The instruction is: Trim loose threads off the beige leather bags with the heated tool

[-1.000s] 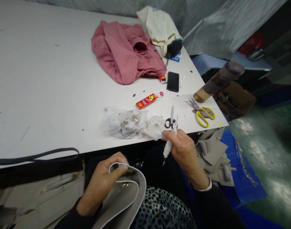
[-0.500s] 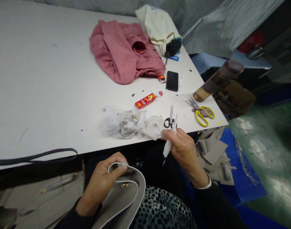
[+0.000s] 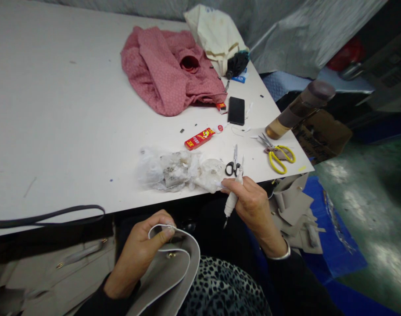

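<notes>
My left hand (image 3: 151,239) pinches the rim of a grey-beige leather bag piece (image 3: 174,278) between thumb and fingers. The piece curves open below the hand, and a small gold stud (image 3: 170,254) shows on its inner panel. Over the table's front edge, my right hand (image 3: 249,197) is closed round an awl-like tool (image 3: 231,202) with a white wrapped handle. One thin metal point sticks down from the handle and another slim end points up. Beside the right fingertips lies a crumpled clear plastic bag (image 3: 180,171); small black-handled scissors (image 3: 233,166) rest just beyond.
On the white table (image 3: 55,109) are yellow-handled scissors (image 3: 279,158), a bottle (image 3: 299,109), a phone (image 3: 236,110), a red packet (image 3: 199,138), pink cloth (image 3: 167,70) and a dark strap (image 3: 72,210). Beige bag pieces lie below at left (image 3: 72,267) and right (image 3: 295,202).
The whole view has shifted very slightly. Both hands keep the same hold and nearly the same position.
</notes>
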`<state>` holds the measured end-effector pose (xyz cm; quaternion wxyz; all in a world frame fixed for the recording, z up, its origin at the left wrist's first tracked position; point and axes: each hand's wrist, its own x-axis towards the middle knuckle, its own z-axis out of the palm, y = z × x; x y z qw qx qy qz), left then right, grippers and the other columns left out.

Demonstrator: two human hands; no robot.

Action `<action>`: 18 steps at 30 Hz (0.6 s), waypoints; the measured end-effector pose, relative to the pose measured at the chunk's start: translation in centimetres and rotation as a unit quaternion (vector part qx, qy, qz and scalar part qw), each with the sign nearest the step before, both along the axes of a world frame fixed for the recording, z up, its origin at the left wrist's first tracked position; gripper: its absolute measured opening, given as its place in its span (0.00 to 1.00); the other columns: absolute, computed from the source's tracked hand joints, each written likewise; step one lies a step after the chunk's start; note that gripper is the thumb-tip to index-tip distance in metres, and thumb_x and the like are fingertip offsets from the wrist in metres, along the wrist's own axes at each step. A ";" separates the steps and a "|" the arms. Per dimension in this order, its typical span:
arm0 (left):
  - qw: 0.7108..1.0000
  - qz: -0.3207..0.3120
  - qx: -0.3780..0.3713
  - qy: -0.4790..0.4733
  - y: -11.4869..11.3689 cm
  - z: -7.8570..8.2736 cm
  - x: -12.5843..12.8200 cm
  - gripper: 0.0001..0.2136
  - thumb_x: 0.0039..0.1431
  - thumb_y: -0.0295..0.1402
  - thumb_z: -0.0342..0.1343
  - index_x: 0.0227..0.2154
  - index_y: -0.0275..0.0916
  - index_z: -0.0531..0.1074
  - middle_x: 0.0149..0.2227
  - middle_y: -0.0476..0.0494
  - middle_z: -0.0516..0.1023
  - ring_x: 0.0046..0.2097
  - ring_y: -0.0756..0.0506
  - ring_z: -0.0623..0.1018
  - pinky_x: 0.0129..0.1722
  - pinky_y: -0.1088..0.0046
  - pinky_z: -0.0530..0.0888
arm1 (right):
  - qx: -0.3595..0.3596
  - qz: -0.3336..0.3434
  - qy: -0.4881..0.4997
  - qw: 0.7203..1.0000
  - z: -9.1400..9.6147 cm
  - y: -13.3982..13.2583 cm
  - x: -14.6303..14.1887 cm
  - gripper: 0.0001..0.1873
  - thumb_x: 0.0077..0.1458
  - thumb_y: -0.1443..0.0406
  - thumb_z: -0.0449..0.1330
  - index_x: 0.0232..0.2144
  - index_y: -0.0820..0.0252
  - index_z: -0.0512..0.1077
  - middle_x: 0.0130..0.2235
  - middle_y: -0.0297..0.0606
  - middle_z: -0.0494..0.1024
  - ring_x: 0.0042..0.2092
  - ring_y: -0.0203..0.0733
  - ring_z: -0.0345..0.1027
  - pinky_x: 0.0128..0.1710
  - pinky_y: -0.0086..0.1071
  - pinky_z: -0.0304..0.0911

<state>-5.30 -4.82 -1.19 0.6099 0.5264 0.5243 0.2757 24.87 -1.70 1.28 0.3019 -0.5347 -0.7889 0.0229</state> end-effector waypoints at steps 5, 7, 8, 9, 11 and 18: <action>1.000 0.001 0.000 -0.004 0.0 0.0 0.0 0.11 0.64 0.40 0.61 0.29 0.39 0.76 0.34 0.48 0.71 0.36 0.47 0.73 0.38 0.73 0.69 | 0.000 0.000 0.007 1.000 0.1 0.0 0.0 0.08 0.67 0.72 0.62 0.46 0.59 0.78 0.39 0.42 0.82 0.39 0.47 0.74 0.40 0.37 0.68; 1.000 0.003 0.002 -0.007 0.1 0.0 0.0 0.11 0.64 0.40 0.62 0.29 0.39 0.76 0.34 0.48 0.71 0.35 0.47 0.73 0.38 0.73 0.69 | 0.005 0.001 0.010 1.000 0.1 0.0 0.0 0.07 0.67 0.71 0.62 0.45 0.59 0.78 0.39 0.42 0.82 0.39 0.47 0.74 0.40 0.37 0.68; 1.000 0.004 0.005 -0.008 0.1 0.0 0.0 0.11 0.64 0.40 0.62 0.29 0.39 0.76 0.33 0.49 0.71 0.35 0.47 0.73 0.38 0.73 0.69 | 0.006 0.001 0.012 1.000 0.1 0.0 0.0 0.07 0.68 0.71 0.62 0.45 0.59 0.78 0.39 0.42 0.82 0.39 0.46 0.74 0.40 0.37 0.68; 1.000 0.003 0.006 -0.010 0.1 -0.1 0.0 0.11 0.65 0.40 0.62 0.29 0.39 0.76 0.33 0.49 0.71 0.36 0.47 0.73 0.38 0.73 0.69 | 0.008 0.001 0.013 1.000 0.1 0.1 0.0 0.07 0.68 0.71 0.61 0.45 0.58 0.78 0.39 0.42 0.83 0.39 0.46 0.74 0.40 0.37 0.68; 1.000 0.004 0.006 -0.014 0.0 -0.1 -0.1 0.11 0.64 0.39 0.62 0.29 0.39 0.76 0.33 0.49 0.71 0.36 0.47 0.73 0.38 0.74 0.69 | 0.008 -0.001 0.015 1.000 0.0 0.0 0.0 0.07 0.68 0.71 0.62 0.45 0.58 0.78 0.40 0.42 0.83 0.39 0.46 0.74 0.40 0.37 0.69; 1.000 0.007 0.001 -0.010 0.1 0.3 0.2 0.11 0.64 0.40 0.62 0.29 0.39 0.75 0.33 0.48 0.71 0.35 0.47 0.73 0.37 0.73 0.69 | -0.009 -0.002 0.027 1.000 0.0 -0.1 0.1 0.10 0.67 0.73 0.61 0.47 0.56 0.78 0.42 0.41 0.83 0.41 0.46 0.74 0.41 0.38 0.70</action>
